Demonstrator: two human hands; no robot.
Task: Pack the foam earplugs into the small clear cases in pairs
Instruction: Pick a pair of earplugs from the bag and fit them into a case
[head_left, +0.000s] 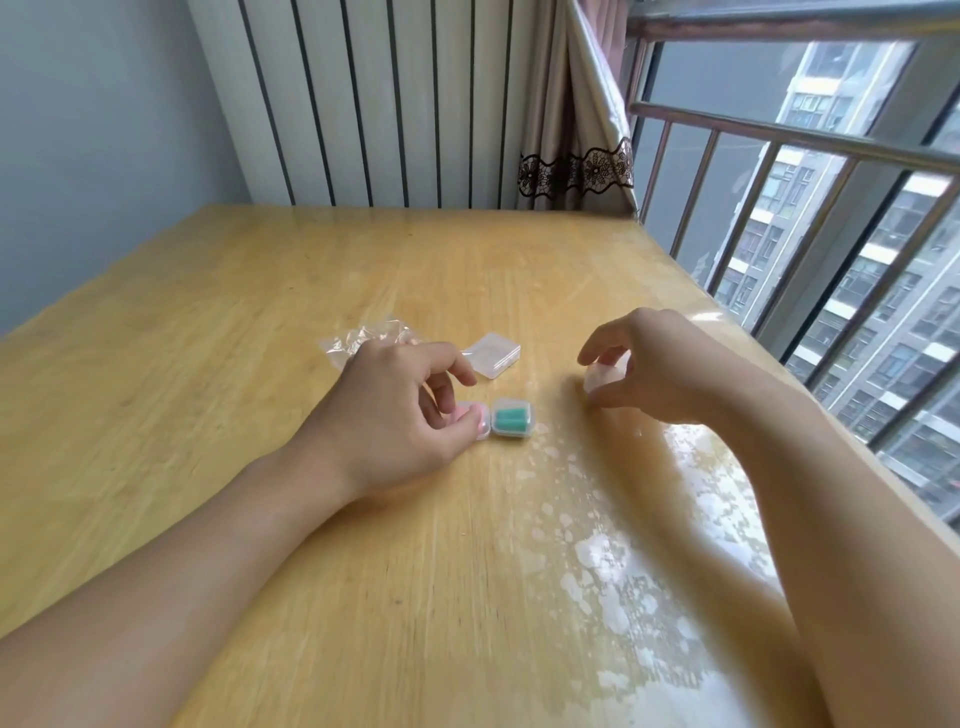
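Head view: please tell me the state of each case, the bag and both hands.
Green earplug case: shut, two earplugs inside.
Pink earplug case: held by left hand.
Empty clear case: shut, untouched.
Right hand: grips a pale case.
Plastic bag: crumpled.

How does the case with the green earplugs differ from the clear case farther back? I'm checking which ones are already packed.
The green-earplug case holds two green plugs; the far case shows no coloured plugs inside. The green-earplug case touches the pink-filled case under the left hand; the far case lies apart, beside the crumpled plastic bag. Both are small, clear and rest on the table.
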